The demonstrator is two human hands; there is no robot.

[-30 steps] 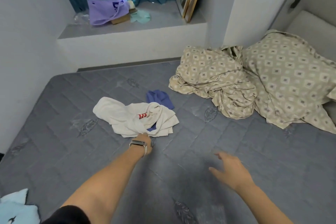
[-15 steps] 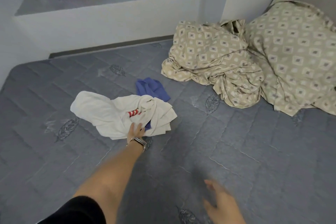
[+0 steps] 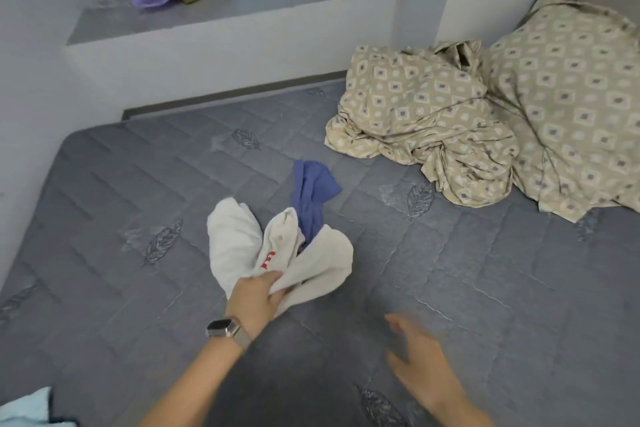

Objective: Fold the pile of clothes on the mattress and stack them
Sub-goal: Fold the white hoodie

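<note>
Your left hand point(image 3: 258, 296) grips the near edge of the white garment point(image 3: 277, 253), fingers curled round a bunched fold; the cloth fans away from the grip in three lobes, which suggests you hold it at one gathered point rather than at a hem. A red mark shows on its middle lobe. The blue garment point(image 3: 311, 194) lies partly under the white one's far side and trails away across the mattress point(image 3: 485, 288); the two probably tangle, so lifting one may drag the other. Your right hand point(image 3: 420, 362) hovers just above the mattress, well apart from the clothes, fingers spread and holding nothing; it is blurred, so finer detail cannot be told. It seems placed to take a second corner. A watch point(image 3: 225, 329) sits on the left wrist. A patterned quilt point(image 3: 450, 135) is heaped at the far right, clear of the clothes. No garment is folded yet, and no stack is visible.
</note>
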